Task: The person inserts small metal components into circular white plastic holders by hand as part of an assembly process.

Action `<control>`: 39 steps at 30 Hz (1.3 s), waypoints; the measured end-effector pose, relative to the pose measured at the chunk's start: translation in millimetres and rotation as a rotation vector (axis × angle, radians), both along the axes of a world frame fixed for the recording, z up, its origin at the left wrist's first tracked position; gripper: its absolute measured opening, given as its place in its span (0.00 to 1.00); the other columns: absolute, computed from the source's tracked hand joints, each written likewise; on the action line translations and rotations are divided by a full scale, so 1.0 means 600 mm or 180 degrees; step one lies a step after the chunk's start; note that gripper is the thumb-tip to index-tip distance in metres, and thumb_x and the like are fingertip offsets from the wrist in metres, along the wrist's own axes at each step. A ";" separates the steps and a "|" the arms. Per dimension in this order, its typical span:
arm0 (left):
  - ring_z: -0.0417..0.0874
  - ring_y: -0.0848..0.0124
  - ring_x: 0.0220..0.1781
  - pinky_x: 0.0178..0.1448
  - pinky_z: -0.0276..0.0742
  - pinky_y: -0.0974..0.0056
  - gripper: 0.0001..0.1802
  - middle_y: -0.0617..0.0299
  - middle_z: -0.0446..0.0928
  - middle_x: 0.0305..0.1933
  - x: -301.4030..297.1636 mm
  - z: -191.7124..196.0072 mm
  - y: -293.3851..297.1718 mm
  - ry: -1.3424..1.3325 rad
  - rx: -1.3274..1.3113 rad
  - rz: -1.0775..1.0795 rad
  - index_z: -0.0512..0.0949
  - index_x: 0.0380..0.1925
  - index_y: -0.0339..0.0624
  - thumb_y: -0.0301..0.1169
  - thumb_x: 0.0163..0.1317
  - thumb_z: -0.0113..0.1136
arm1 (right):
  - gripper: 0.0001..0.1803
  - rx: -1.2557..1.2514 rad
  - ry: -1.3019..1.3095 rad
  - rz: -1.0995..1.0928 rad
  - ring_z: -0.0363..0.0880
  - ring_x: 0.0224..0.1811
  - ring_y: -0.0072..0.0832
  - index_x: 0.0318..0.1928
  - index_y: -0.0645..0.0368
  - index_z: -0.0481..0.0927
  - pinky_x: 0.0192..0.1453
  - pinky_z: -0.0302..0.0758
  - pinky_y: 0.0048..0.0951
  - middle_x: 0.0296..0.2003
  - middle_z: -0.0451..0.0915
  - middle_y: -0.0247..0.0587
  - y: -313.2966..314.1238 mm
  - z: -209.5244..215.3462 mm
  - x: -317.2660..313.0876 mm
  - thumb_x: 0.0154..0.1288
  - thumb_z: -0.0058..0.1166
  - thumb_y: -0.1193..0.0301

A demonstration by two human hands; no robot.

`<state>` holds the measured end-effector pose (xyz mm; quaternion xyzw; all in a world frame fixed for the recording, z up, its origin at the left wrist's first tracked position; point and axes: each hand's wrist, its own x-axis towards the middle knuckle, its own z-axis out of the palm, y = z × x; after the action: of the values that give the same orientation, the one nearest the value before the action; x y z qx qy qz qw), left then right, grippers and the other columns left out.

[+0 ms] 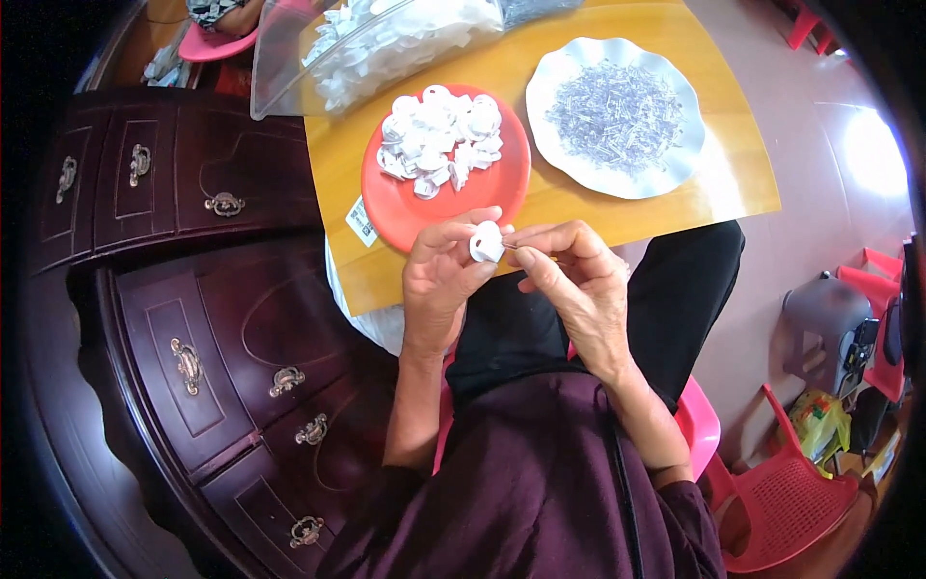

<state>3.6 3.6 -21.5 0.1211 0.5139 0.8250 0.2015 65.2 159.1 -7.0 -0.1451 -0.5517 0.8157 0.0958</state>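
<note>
Between the thumb and fingers of my left hand [436, 280] is a small white plastic part [486, 242] with a round head and a dark hole. My right hand [585, 288] pinches a thin metal pin [512, 246] whose tip is at the white part's right side; whether it has entered the part I cannot tell. Both hands are over my lap at the table's near edge. Just beyond them, a red plate [405, 217] carries a heap of similar white parts [434, 135]. To its right, a white wavy-rimmed plate [550, 159] bears many small thin, clear or silvery pieces [617, 114].
At the back left of the yellow table [738, 164] stands a clear bin [280, 82] full of white parts. A dark wooden drawer cabinet [260, 318] borders my left side. On the floor to the right are a red plastic chair [791, 497] and a grey stool [820, 314].
</note>
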 end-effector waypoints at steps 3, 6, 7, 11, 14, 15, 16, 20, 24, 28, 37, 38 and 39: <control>0.78 0.60 0.61 0.66 0.73 0.56 0.21 0.46 0.73 0.61 0.002 -0.002 0.006 0.0073 0.0015 0.0042 0.75 0.50 0.43 0.11 0.58 0.60 | 0.07 -0.0171 -0.0046 0.0007 0.77 0.34 0.12 0.40 0.64 0.82 0.38 0.76 0.17 0.38 0.86 0.35 0.000 -0.003 0.001 0.66 0.62 0.73; 0.78 0.59 0.61 0.66 0.73 0.56 0.21 0.47 0.74 0.60 0.002 -0.001 0.010 0.0065 0.0063 0.0041 0.76 0.49 0.43 0.11 0.58 0.60 | 0.08 -0.0355 -0.0032 0.0014 0.78 0.35 0.13 0.41 0.65 0.81 0.40 0.78 0.18 0.39 0.85 0.36 0.002 -0.003 0.001 0.67 0.61 0.73; 0.78 0.60 0.61 0.66 0.73 0.56 0.21 0.47 0.75 0.59 0.001 0.000 0.010 0.0089 0.0061 0.0034 0.76 0.49 0.43 0.11 0.58 0.60 | 0.08 -0.0408 -0.0014 0.0015 0.79 0.36 0.14 0.42 0.65 0.81 0.41 0.79 0.19 0.39 0.85 0.36 0.002 -0.003 0.001 0.68 0.61 0.73; 0.78 0.60 0.61 0.66 0.73 0.56 0.21 0.47 0.75 0.59 0.002 0.002 0.010 0.0117 0.0060 0.0046 0.76 0.49 0.42 0.11 0.58 0.59 | 0.08 -0.0436 0.0023 -0.0001 0.80 0.37 0.15 0.42 0.66 0.80 0.41 0.79 0.20 0.40 0.85 0.37 0.000 -0.001 0.000 0.68 0.60 0.73; 0.78 0.59 0.61 0.66 0.74 0.56 0.20 0.47 0.75 0.59 0.002 0.001 0.011 0.0094 0.0053 0.0078 0.76 0.48 0.42 0.11 0.58 0.60 | 0.08 -0.0487 0.0016 0.0016 0.80 0.38 0.15 0.42 0.66 0.80 0.41 0.80 0.20 0.41 0.85 0.38 0.001 -0.002 0.001 0.68 0.60 0.73; 0.78 0.59 0.61 0.66 0.74 0.57 0.20 0.47 0.75 0.59 0.002 0.000 0.011 0.0122 0.0052 0.0073 0.76 0.48 0.42 0.10 0.58 0.60 | 0.08 -0.0440 -0.0019 0.0047 0.80 0.37 0.15 0.42 0.66 0.80 0.41 0.80 0.20 0.41 0.85 0.38 0.003 -0.004 0.002 0.67 0.60 0.73; 0.78 0.59 0.61 0.66 0.74 0.57 0.20 0.47 0.75 0.59 0.002 -0.001 0.011 0.0150 0.0051 0.0067 0.76 0.48 0.42 0.10 0.58 0.60 | 0.08 -0.0392 -0.0054 0.0079 0.80 0.37 0.15 0.42 0.66 0.80 0.41 0.80 0.20 0.41 0.85 0.38 0.004 -0.005 0.002 0.67 0.60 0.74; 0.78 0.59 0.61 0.66 0.74 0.57 0.20 0.48 0.75 0.59 0.001 -0.002 0.009 0.0189 0.0052 0.0052 0.76 0.47 0.41 0.10 0.58 0.60 | 0.08 -0.0423 0.0005 0.0028 0.80 0.36 0.15 0.42 0.66 0.80 0.40 0.80 0.20 0.40 0.85 0.38 0.001 -0.005 0.001 0.67 0.60 0.73; 0.77 0.59 0.62 0.66 0.74 0.57 0.19 0.47 0.74 0.60 0.001 -0.003 0.007 0.0308 -0.0014 0.0032 0.76 0.47 0.39 0.10 0.58 0.60 | 0.08 -0.0339 -0.0050 0.0075 0.80 0.35 0.16 0.41 0.66 0.80 0.39 0.80 0.20 0.39 0.85 0.38 0.002 -0.007 0.002 0.67 0.60 0.73; 0.77 0.58 0.63 0.66 0.73 0.57 0.18 0.47 0.74 0.60 -0.003 -0.003 0.006 0.0740 -0.0198 -0.0029 0.76 0.47 0.38 0.11 0.58 0.60 | 0.08 -0.0498 -0.0037 0.0004 0.79 0.33 0.16 0.41 0.66 0.80 0.37 0.79 0.20 0.40 0.84 0.38 0.000 -0.008 0.001 0.67 0.61 0.73; 0.76 0.59 0.63 0.66 0.74 0.58 0.18 0.48 0.74 0.60 -0.009 -0.003 -0.004 0.1113 -0.0500 -0.0229 0.76 0.50 0.36 0.13 0.60 0.60 | 0.07 -0.0082 -0.0018 0.0152 0.77 0.31 0.15 0.40 0.64 0.81 0.36 0.78 0.18 0.37 0.83 0.36 0.009 -0.019 0.000 0.67 0.62 0.72; 0.76 0.59 0.63 0.66 0.74 0.58 0.18 0.48 0.74 0.60 -0.006 0.003 0.000 0.1110 -0.0499 -0.0224 0.76 0.50 0.36 0.13 0.60 0.60 | 0.07 -0.0080 -0.0021 0.0157 0.77 0.31 0.15 0.40 0.64 0.81 0.36 0.78 0.18 0.37 0.83 0.36 0.011 -0.019 0.000 0.67 0.62 0.72; 0.76 0.59 0.63 0.66 0.74 0.58 0.19 0.49 0.73 0.60 -0.002 0.012 0.006 0.0701 -0.0438 -0.0138 0.76 0.51 0.34 0.12 0.59 0.60 | 0.08 -0.0026 -0.0049 0.0163 0.77 0.31 0.14 0.40 0.64 0.81 0.35 0.77 0.18 0.37 0.83 0.35 0.013 -0.018 -0.001 0.67 0.62 0.72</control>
<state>2.6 7.1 -14.4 0.2078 0.5856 0.7649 0.1695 64.8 167.0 -17.6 -0.1376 -0.5526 0.8190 0.0701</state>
